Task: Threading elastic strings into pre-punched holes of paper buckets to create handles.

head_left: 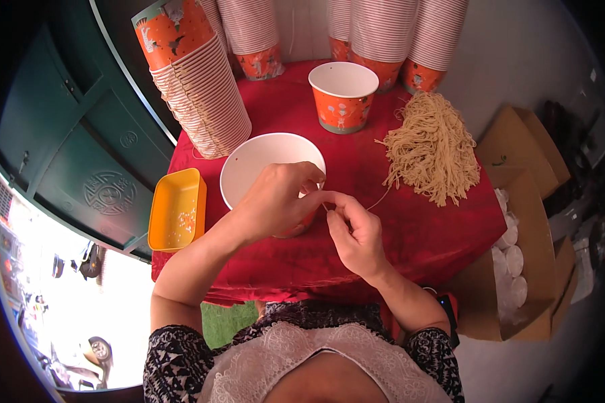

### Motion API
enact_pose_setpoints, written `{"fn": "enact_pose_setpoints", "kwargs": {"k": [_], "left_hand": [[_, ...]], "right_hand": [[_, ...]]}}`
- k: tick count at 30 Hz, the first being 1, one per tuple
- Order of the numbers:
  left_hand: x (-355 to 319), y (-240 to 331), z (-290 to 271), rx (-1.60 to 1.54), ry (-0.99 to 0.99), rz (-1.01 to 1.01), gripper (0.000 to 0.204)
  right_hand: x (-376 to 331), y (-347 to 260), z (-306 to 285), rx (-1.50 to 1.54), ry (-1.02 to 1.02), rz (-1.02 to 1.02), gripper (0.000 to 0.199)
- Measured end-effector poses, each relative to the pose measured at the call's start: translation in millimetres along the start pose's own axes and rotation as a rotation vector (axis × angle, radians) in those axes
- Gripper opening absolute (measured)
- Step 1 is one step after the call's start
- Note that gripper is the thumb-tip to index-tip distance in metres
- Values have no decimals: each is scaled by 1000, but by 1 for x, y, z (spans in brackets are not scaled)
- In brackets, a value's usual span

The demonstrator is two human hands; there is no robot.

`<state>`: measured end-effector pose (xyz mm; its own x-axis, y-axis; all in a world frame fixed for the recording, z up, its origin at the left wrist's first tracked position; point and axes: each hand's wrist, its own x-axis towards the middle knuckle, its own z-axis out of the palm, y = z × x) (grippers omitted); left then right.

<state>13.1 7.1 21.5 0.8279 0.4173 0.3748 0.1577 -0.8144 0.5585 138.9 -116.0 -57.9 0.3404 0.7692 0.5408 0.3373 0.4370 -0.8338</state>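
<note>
A white-lined paper bucket [249,158] with an orange outside stands upright near the middle of the table, partly hidden by my hands. Over its near right side, my left hand [282,195] is closed, fingers and thumb pinched at the rim; the fingertips are partly hidden. Just right of the rim, my right hand [356,232] pinches a thin tan string [381,201], its index finger meeting my left hand. From there the string trails toward a loose bundle of tan strings [440,148] at the right. Whether my left fingers also grip the string is unclear.
Behind stands another orange paper bucket [343,107]. Tall bucket stacks rise at the left [202,101] and back. A yellow tray [165,211] with small pale bits sits left on the red tablecloth [417,235]. Beside the table's right edge is an open cardboard box [538,269] holding white round items.
</note>
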Motion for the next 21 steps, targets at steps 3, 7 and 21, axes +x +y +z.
{"fn": "enact_pose_setpoints", "kwargs": {"k": [3,7,21], "left_hand": [[6,-3,0,22,-3,-33,20],[11,-12,-5,-75,-57,-94,18],[-11,4,-22,-54,-116,166,20]], "right_hand": [[0,0,0,-17,9,-7,24],[-5,-1,-3,-18,-46,20,21],[9,-28,-7,-55,-98,-143,8]]}}
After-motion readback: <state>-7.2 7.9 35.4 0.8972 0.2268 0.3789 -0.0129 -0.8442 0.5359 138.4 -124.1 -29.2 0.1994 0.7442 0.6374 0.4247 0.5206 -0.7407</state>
